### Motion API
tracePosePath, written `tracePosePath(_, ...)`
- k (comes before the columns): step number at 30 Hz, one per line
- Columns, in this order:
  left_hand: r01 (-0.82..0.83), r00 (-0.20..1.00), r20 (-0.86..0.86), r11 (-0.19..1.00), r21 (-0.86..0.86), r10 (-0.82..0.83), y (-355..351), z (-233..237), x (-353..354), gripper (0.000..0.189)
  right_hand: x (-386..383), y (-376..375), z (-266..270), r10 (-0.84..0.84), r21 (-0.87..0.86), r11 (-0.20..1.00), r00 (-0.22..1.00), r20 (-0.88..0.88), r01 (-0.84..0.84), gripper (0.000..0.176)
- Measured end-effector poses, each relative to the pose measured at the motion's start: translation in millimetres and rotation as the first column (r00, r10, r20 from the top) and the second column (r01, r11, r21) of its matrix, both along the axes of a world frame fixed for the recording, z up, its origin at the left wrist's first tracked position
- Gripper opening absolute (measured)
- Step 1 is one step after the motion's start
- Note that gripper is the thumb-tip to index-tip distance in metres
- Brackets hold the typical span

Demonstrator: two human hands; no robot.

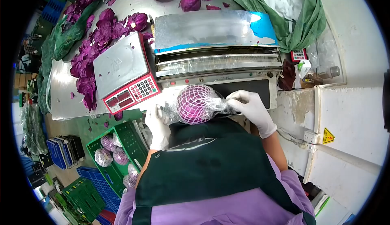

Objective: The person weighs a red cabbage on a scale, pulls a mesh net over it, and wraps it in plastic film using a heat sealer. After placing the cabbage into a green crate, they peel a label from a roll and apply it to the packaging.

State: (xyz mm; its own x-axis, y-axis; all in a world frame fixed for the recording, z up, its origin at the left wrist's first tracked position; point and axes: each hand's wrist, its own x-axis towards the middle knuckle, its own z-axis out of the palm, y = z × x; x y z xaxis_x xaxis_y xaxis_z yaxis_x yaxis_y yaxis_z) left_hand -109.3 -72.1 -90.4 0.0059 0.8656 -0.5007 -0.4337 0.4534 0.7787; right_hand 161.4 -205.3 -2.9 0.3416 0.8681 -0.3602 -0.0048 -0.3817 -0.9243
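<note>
While the left hand [157, 128] and right hand [255, 113] clench fingers on film [222, 106], the netted cabbage [193, 104] is at the wrapping machine's [203, 32] near edge; gathering seems in hand, calling for taut ends.

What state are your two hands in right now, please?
Left hand: closed on the film left of the cabbage.
Right hand: closed on the film at its right.

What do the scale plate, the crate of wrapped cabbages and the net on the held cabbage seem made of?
Scale plate: metal, perhaps stainless steel, from its dull grey sheen.
Crate: rigid plastic, smooth, from its even green and perforated wall.
Net: probably soft plastic foam, from its thick pale strands.
</note>
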Motion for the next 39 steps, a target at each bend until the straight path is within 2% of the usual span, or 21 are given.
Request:
tracePosePath(2, 0.04, 0.999, 0.031, 0.999, 0.023, -0.04, 1, -3, -3, 0.017, -3, -5, 13, 0.004, -0.007, 1.0, 0.999, -0.05, -0.005, 0.023)
tracePosePath(4, 0.032, 0.999, 0.03, 0.999, 0.01, -0.032, 2, -4, -3, 0.017, -5, -10, 20, 0.027, 0.062, 0.997, 0.991, 0.134, -0.036, 0.023)
tracePosePath(7, 0.027, 0.999, 0.027, 1.0, -0.003, -0.027, 4, -5, -2, 0.017, -5, -17, 0, 0.127, 0.076, 0.985, 0.947, 0.296, -0.156, 0.024)
tracePosePath(9, 0.025, 0.999, 0.025, 1.0, -0.003, -0.025, 5, -6, -3, 0.017, -6, -26, -5, 0.095, 0.104, 0.984, 0.923, 0.373, -0.143, 0.018)
tracePosePath(11, 0.05, 0.995, 0.082, 0.999, 0.002, -0.05, 3, -11, -8, 0.017, -5, -39, -1, -0.112, 0.154, 0.985, 0.97, 0.215, 0.08, 0.011)
tracePosePath(12, 0.052, 0.996, 0.079, 0.999, 0.001, -0.052, 4, -15, -11, 0.017, -3, -46, -4, -0.129, 0.219, 0.973, 0.956, 0.262, 0.071, 0.006)
tracePosePath(14, -0.031, 0.999, 0.013, 0.975, -0.219, 0.034, 9, -22, -12, 0.02, 2, -71, -5, -0.177, 0.237, 0.96, 0.98, 0.091, 0.151, 0.007)
tracePosePath(16, -0.084, 0.996, -0.025, 0.966, -0.245, 0.081, 11, -10, 0, 0.019, -3, -82, 4, -0.199, 0.319, 0.918, 0.97, -0.138, 0.234, 0.011)
tracePosePath(19, -0.108, 0.993, -0.07, 0.963, -0.245, 0.094, 7, -9, -5, 0.019, -17, -65, 12, -0.201, 0.345, 0.89, 0.935, -0.291, 0.299, 0.01)
tracePosePath(21, 0.048, 0.997, 0.071, 0.989, -0.139, -0.039, 8, -16, -12, 0.021, -13, -54, 9, -0.217, 0.325, 0.895, 0.934, -0.283, 0.306, 0.009)
tracePosePath(23, 0.017, 0.999, 0.045, 0.988, -0.151, -0.01, 7, -19, -9, 0.02, -8, -45, 3, -0.331, 0.147, 0.915, 0.907, -0.26, 0.376, 0.011)
tracePosePath(25, -0.018, 1.0, 0.016, 0.986, -0.163, 0.021, 8, -22, -10, 0.02, -9, -40, -9, -0.285, 0.207, 0.918, 0.927, -0.246, 0.337, 0.014)
tracePosePath(27, 0.001, 1.0, 0.02, 0.974, -0.225, 0.004, 10, -25, -12, 0.024, -9, -41, -21, -0.277, 0.254, 0.923, 0.957, -0.088, 0.29, 0.018)
tracePosePath(28, 0.001, 1.0, 0.018, 0.974, -0.225, 0.003, 11, -25, -13, 0.024, -8, -42, -22, -0.277, 0.253, 0.923, 0.957, -0.09, 0.291, 0.018)
tracePosePath(30, -0.029, 0.999, 0.023, 0.93, -0.367, 0.04, 13, -20, -12, 0.024, -6, -48, -24, -0.29, 0.25, 0.842, 0.792, -0.538, 0.478, 0.02)
tracePosePath(31, -0.028, 0.999, 0.022, 0.93, -0.366, 0.038, 14, -22, -14, 0.024, -8, -50, -24, -0.29, 0.25, 0.841, 0.791, -0.539, 0.48, 0.02)
tracePosePath(33, 0.007, 0.999, 0.04, 0.953, -0.304, 0.006, 12, -29, -20, 0.018, -11, -56, -21, -0.263, 0.054, 0.955, 0.915, -0.307, 0.292, 0.019)
tracePosePath(34, 0.008, 0.999, 0.038, 0.951, -0.308, 0.004, 12, -32, -21, 0.018, -12, -55, -17, -0.159, 0.057, 0.985, 0.986, -0.058, 0.162, 0.012)
tracePosePath(35, -0.001, 1.0, 0.016, 0.951, -0.308, 0.006, 13, -31, -20, 0.019, -10, -53, -8, -0.16, 0.054, 0.985, 0.985, -0.059, 0.164, 0.012)
tracePosePath(37, -0.009, 1.0, -0.009, 0.951, -0.309, 0.007, 14, -29, -19, 0.02, -7, -49, 10, 0.078, -0.159, 0.985, 0.995, 0.07, -0.066, 0.011)
tracePosePath(39, 0.026, 1.0, 0.017, 0.955, -0.296, -0.021, 14, -25, -19, 0.021, -8, -48, 8, 0.04, -0.138, 0.99, 0.996, 0.081, -0.028, 0.012)
